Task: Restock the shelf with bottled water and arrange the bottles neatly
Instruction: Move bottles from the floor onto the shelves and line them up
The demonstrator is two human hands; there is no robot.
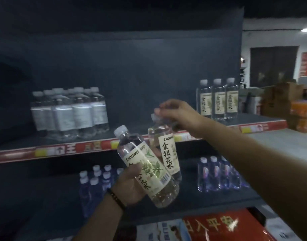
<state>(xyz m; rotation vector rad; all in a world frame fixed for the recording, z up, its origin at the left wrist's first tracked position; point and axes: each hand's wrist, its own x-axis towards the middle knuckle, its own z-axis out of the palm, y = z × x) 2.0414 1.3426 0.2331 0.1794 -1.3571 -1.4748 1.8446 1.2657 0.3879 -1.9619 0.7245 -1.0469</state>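
My left hand grips a clear bottle with a cream leaf label, tilted with its white cap to the upper left. Behind it a second bottle of the same kind stands more upright, and my right hand pinches it at the cap from above. Both bottles hang in front of the dark shelf with the red price strip. Three matching bottles stand in a row at the shelf's right end. A wrapped pack of white-label bottles sits at its left.
On the lower shelf stand several blue-tinted bottles at left and a wrapped pack of them at right. A red carton lies below. Cardboard boxes and orange packs are stacked at the far right.
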